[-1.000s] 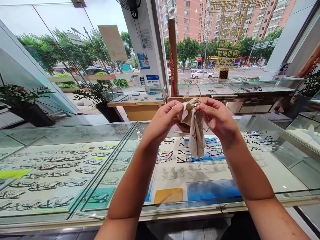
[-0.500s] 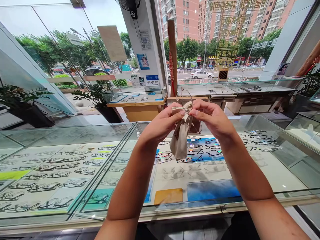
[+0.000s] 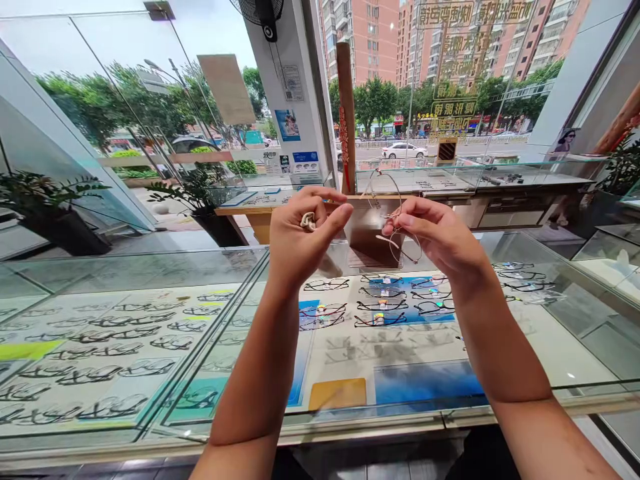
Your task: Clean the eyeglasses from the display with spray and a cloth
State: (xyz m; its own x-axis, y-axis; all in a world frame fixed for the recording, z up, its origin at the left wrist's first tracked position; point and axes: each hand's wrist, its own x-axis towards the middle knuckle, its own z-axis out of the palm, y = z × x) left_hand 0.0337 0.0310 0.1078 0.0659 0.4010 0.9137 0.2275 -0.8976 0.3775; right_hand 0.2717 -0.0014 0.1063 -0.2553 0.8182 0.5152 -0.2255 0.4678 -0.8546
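Observation:
My left hand (image 3: 305, 233) has its thumb and forefinger apart, while its other fingers curl around a beige cleaning cloth (image 3: 309, 221). A blurred end of the cloth hangs below that hand. To the right, my right hand (image 3: 433, 233) pinches a pair of thin wire-rimmed glasses (image 3: 406, 247) between thumb and fingers. The glasses are tilted, one round rim above the fingertips and the other below. A gap separates the two hands, and both are raised above the glass display counter (image 3: 345, 417).
Under the counter glass lie rows of eyeglasses (image 3: 383, 305), a yellow-brown card (image 3: 337, 393) and a blue sheet (image 3: 425, 387). A brown box-like object (image 3: 375, 243) stands behind my hands. Farther off are more display cases, a potted plant (image 3: 213, 220) and large windows.
Both hands were together, working the cloth against the glasses. My left hand has drawn away to the left with the cloth, leaving the glasses uncovered in my right hand.

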